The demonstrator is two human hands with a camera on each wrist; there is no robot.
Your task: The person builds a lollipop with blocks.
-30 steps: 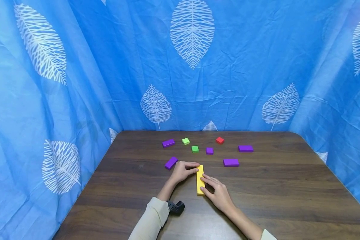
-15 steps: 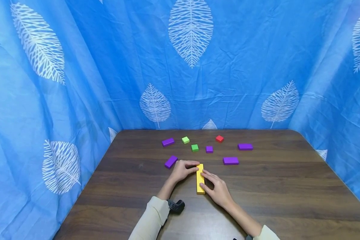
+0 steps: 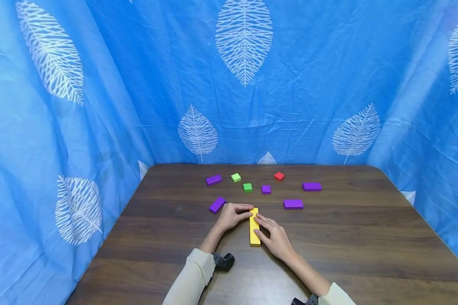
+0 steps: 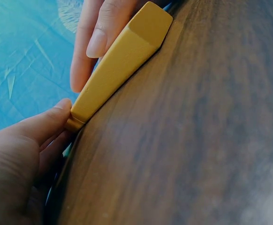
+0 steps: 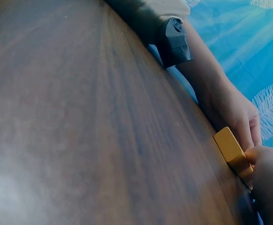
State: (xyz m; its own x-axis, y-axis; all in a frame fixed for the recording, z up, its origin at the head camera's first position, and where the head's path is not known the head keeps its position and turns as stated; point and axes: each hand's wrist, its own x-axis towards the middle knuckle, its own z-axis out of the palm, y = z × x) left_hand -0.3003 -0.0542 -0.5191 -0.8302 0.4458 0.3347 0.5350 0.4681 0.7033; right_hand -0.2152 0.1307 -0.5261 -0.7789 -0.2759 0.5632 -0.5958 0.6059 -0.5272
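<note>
A long yellow block lies lengthwise on the table, with a seam near its far end in the left wrist view. At that end my left hand pinches the yellow piece between thumb and fingers. My right hand comes from the right, its thumb and fairly straight fingers touching the block's right side and upper edge. In the left wrist view the right fingers lie along the block's other side. The right wrist view shows the block's near end, with the rest hidden behind my right hand.
Beyond the hands lie a light green block, a green block, a red block and a small purple block. Longer purple blocks lie to both sides. A blue leaf-patterned curtain surrounds the wooden table.
My right hand's thumb and fingers have slid a little away from me along the yellow block. The left hand stays at its far end. The view has shifted slightly.
</note>
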